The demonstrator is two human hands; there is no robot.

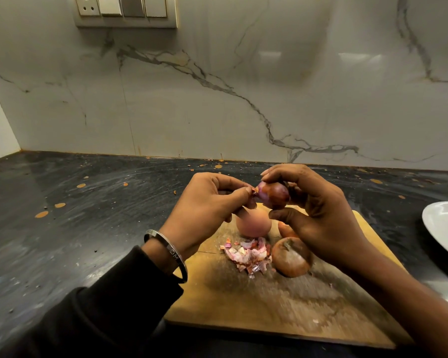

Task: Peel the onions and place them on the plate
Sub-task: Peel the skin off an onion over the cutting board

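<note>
My right hand (318,210) grips a small purple-brown onion (274,195) in the air above the wooden cutting board (282,303). My left hand (207,205) pinches a strip of onion skin (254,191) at the onion's left end. On the board lie a pale peeled onion (254,224), an unpeeled brown onion (290,257) and a heap of skin scraps (248,255). The white plate (445,226) shows at the right edge, cut off by the frame.
The board rests on a dark, speckled stone counter (88,208) that runs back to a marble wall (217,99). A switch panel (126,11) is mounted high on the wall. A metal bangle (166,254) circles my left wrist.
</note>
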